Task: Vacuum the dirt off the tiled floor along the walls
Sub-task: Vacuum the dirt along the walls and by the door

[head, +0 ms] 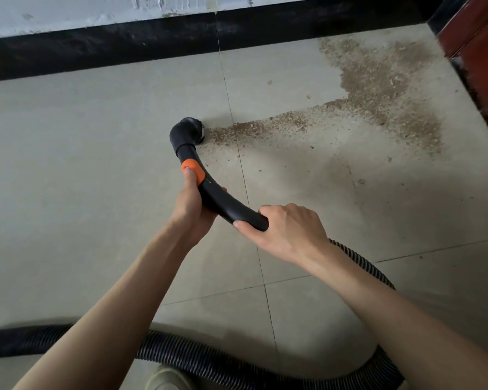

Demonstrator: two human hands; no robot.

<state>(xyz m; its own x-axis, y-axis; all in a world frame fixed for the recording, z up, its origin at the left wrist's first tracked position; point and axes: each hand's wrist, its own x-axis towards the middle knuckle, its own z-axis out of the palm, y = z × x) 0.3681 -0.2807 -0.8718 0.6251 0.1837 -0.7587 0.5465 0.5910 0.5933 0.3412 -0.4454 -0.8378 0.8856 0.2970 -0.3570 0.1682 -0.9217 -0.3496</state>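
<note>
Tiled floor point(96, 178) is running up to a black baseboard point(96, 49) along the wall. Dirt point(378, 88) is spreading from the far right corner down to the nozzle point(193, 130). Ribbed hose point(209, 361) is looping near the bottom edge. Curved black tube point(223, 204) is leading to the nozzle, which is sitting on the floor at the dirt's left tip. Left hand point(193, 209) is gripping the tube, thumb on the orange collar point(192, 171); right hand point(288, 232) is wrapping its fingers round the tube's rear end.

Both forearms are bare to the lower frame edge. The left hand point(193, 205) and right hand point(286, 232) wear no gloves. A pale rounded shoe toe point(166, 378) shows at bottom centre.
</note>
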